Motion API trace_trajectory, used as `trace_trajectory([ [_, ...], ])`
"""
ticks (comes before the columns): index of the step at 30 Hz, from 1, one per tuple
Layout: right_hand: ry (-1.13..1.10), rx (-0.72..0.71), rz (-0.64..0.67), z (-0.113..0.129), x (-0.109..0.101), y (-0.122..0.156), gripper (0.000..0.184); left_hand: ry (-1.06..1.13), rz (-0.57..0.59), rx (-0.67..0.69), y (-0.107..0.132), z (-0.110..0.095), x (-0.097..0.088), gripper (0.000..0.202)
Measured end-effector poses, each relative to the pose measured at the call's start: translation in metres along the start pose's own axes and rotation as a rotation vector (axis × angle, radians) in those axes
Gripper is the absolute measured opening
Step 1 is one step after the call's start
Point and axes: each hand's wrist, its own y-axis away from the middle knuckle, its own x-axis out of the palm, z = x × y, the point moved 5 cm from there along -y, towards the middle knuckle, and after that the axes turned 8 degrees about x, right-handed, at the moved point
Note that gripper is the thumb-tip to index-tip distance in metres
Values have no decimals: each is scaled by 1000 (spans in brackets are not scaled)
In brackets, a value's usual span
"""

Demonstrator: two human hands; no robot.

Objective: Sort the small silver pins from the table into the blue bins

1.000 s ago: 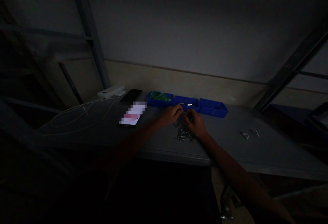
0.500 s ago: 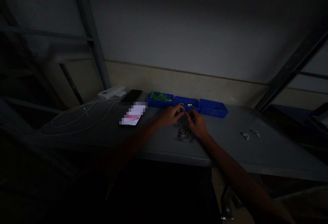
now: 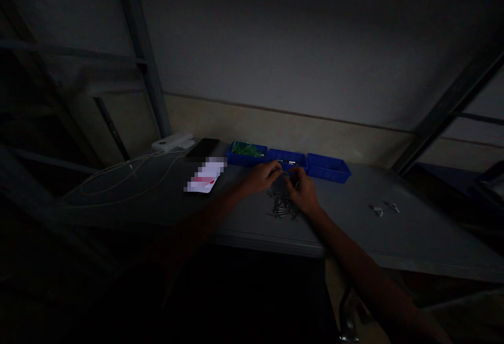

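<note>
The scene is very dim. My left hand (image 3: 263, 177) and my right hand (image 3: 302, 193) meet fingertip to fingertip above the grey table (image 3: 236, 218), in front of the middle blue bin (image 3: 289, 159). Both pinch a small thing between them that I cannot make out. A pile of thin metal screws or nails (image 3: 282, 205) lies on the table just below and between the hands. Three blue bins stand in a row at the back; the left bin (image 3: 246, 154) holds green pieces, and the right bin (image 3: 328, 167) looks dark inside.
A phone (image 3: 203, 147), a white card (image 3: 205, 178), a white charger block (image 3: 172, 142) and loose white cables (image 3: 118, 176) lie at the left. Two small metal parts (image 3: 384, 208) sit at the right. Metal frame posts rise on both sides; the table's front edge is close.
The hands stay together at the same spot with only slight finger motion. The view has shifted a little.
</note>
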Motion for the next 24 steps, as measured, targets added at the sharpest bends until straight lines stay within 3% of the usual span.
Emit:
trace_trajectory([
  [7, 41, -27, 5, 2, 0, 0, 20, -11, 21, 3, 0, -1, 1, 19],
  [24, 61, -3, 10, 0, 0, 0, 29, 13, 9, 36, -1, -1, 1, 21],
])
